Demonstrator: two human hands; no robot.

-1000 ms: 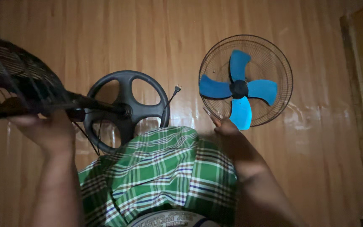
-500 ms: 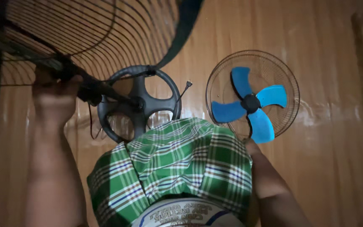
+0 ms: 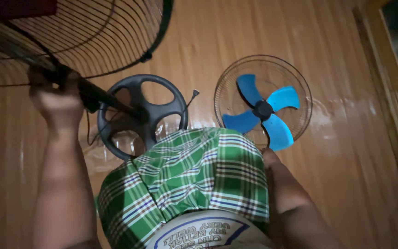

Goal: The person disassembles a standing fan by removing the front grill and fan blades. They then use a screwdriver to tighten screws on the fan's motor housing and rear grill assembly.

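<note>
My left hand (image 3: 57, 97) is clenched around the dark pole (image 3: 104, 99) of a standing fan, just under its black wire guard (image 3: 88, 34), which fills the upper left close to the camera. The pole runs down to a round spoked black base (image 3: 162, 94) on the wooden floor. To the right, a blue three-bladed propeller (image 3: 261, 110) lies inside a separate wire grille (image 3: 224, 76) on the floor. My right arm reaches down beside that grille. My right hand (image 3: 268, 156) is mostly hidden behind my green checked cloth (image 3: 190, 180).
A thin black cable with a plug (image 3: 192, 95) lies between the base and the grille. A wooden door frame (image 3: 383, 83) runs along the right side. The floor (image 3: 337, 152) is glossy brown wood-pattern sheet. A dark edge borders the far left.
The fan's wire guard and pole have swung up and to the right, closer to the camera, with my left hand still on the pole. My right hand has slipped behind the checked cloth.
</note>
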